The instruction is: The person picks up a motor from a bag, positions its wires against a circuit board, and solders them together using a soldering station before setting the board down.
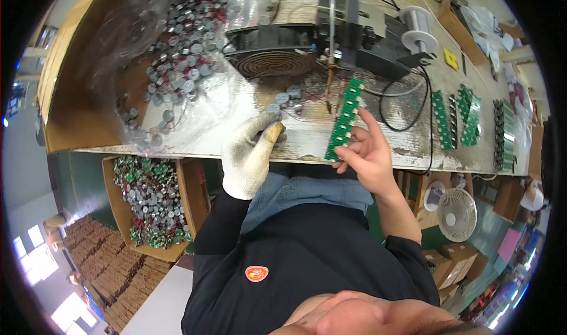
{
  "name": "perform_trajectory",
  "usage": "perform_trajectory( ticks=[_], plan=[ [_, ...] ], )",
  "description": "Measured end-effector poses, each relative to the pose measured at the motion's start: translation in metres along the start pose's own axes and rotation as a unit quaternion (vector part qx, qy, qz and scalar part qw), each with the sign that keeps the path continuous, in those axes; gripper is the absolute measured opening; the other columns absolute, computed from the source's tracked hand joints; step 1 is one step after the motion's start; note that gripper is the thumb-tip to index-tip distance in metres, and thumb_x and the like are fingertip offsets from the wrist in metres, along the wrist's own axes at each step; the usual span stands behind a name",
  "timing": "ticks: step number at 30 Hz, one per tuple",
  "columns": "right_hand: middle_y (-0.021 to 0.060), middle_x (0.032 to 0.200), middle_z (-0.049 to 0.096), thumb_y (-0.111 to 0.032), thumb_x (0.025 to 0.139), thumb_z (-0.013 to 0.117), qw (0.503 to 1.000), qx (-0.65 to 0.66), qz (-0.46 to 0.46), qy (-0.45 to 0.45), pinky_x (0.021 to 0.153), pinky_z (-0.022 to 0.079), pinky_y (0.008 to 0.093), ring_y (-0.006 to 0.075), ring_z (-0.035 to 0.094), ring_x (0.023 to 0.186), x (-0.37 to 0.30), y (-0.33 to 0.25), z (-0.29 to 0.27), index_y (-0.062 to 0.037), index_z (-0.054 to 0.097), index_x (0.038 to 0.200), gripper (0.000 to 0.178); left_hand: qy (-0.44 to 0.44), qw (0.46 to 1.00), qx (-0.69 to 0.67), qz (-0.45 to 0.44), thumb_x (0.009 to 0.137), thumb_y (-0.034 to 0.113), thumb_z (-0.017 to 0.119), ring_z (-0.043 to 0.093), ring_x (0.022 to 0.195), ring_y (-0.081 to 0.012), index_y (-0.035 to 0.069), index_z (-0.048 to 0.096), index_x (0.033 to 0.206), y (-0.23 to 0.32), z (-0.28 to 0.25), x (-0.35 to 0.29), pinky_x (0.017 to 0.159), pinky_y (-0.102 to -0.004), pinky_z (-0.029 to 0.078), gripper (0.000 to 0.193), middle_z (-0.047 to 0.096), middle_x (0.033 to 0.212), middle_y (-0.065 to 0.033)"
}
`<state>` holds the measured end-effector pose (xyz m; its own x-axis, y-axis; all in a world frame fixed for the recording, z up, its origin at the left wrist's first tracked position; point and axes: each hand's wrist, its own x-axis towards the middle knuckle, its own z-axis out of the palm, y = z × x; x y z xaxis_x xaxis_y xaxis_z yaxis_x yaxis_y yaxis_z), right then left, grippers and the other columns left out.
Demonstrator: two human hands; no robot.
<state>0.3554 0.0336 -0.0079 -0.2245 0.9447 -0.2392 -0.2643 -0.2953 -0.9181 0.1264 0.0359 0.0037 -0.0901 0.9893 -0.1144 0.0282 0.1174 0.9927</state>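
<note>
We note a worn, paint-flecked worktop [307,143] in a workshop, with cartons stacked on the floor below its near edge. At the left end a cardboard tray [77,107] holds a clear plastic bag [177,57] of small grey cylindrical components. A black fan [273,50] sits at the middle back, a soldering fixture [348,33] stands beside it, and a solder spool [418,29] lies further right. More green board strips [466,119] lie toward the right end. Below the near edge, a cardboard box [150,202] holds finished parts.

Step in hand, as we judge it: loading 1 component onto the board for soldering under the fixture.

Left hand [251,155], in a white knit glove: thumb and forefinger pinched on a grey round component [273,108] near the middle of the worktop, just in front of the fan; other fingers curled. A few loose components [290,96] with red leads lie just beyond it.

Right hand [369,152], bare: thumb and bent fingers grip the lower end of a green circuit board strip [344,119], forefinger stretched along its edge. The strip stands tilted, its upper end close under the fixture's tip, its lower end at the near edge.

Next move, in our judgement, calls for bringing the component's leads to the strip and steadying both under the tip.
</note>
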Motion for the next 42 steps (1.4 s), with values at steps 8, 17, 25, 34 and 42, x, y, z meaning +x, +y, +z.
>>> perform_trajectory(
  ticks=[8, 17, 25, 34, 42],
  plan=[
    [0.0174, 0.106, 0.058, 0.009, 0.085, 0.060, 0.999, 0.037, -0.013, -0.009, 0.055, 0.055, 0.0258, 0.0177, 0.065, 0.070, -0.001, -0.001, 0.001, -0.0050, 0.019, 0.146, 0.075, -0.078, 0.993, -0.018, -0.088, 0.089, 0.014, 0.066, 0.060, 0.074, -0.0108, -0.006, 0.066, 0.100, 0.006, 0.032, 0.001, 0.068, -0.0246, 0.049, 0.023, 0.065, 0.084, -0.0068],
    [0.0166, 0.106, 0.058, 0.009, 0.086, 0.060, 0.997, 0.061, -0.021, -0.029, 0.055, 0.055, 0.0252, 0.0173, 0.065, 0.070, 0.002, 0.001, 0.001, -0.0055, 0.021, 0.145, 0.072, -0.095, 0.982, -0.105, -0.125, 0.088, 0.011, 0.065, 0.060, 0.078, -0.0107, -0.005, 0.066, 0.096, -0.004, 0.042, 0.006, 0.070, -0.0243, 0.048, 0.018, 0.066, 0.087, -0.0067],
    [0.0166, 0.108, 0.058, 0.008, 0.086, 0.060, 0.998, 0.058, -0.022, -0.025, 0.056, 0.055, 0.0248, 0.0166, 0.065, 0.072, 0.004, -0.001, 0.002, -0.0051, 0.021, 0.145, 0.072, -0.123, 0.972, -0.128, -0.155, 0.088, 0.010, 0.065, 0.061, 0.075, -0.0103, -0.005, 0.064, 0.093, 0.000, 0.043, 0.015, 0.068, -0.0242, 0.049, 0.017, 0.066, 0.084, -0.0069],
    [0.0167, 0.109, 0.057, 0.008, 0.086, 0.060, 0.997, 0.065, -0.028, -0.018, 0.056, 0.055, 0.0247, 0.0164, 0.065, 0.071, 0.008, -0.002, 0.003, -0.0052, 0.021, 0.145, 0.072, -0.129, 0.941, -0.229, -0.215, 0.090, 0.009, 0.061, 0.067, 0.074, -0.0177, -0.005, 0.059, 0.095, 0.004, 0.044, 0.019, 0.066, -0.0301, 0.057, 0.016, 0.066, 0.085, -0.0121],
    [0.0169, 0.110, 0.057, 0.009, 0.085, 0.060, 0.997, 0.066, -0.043, -0.021, 0.057, 0.055, 0.0249, 0.0162, 0.065, 0.073, 0.007, -0.002, 0.003, -0.0053, 0.020, 0.145, 0.073, -0.133, 0.936, -0.236, -0.226, 0.090, 0.009, 0.061, 0.068, 0.075, -0.0204, -0.005, 0.057, 0.098, 0.008, 0.044, 0.018, 0.066, -0.0324, 0.059, 0.017, 0.066, 0.087, -0.0142]
  ],
)
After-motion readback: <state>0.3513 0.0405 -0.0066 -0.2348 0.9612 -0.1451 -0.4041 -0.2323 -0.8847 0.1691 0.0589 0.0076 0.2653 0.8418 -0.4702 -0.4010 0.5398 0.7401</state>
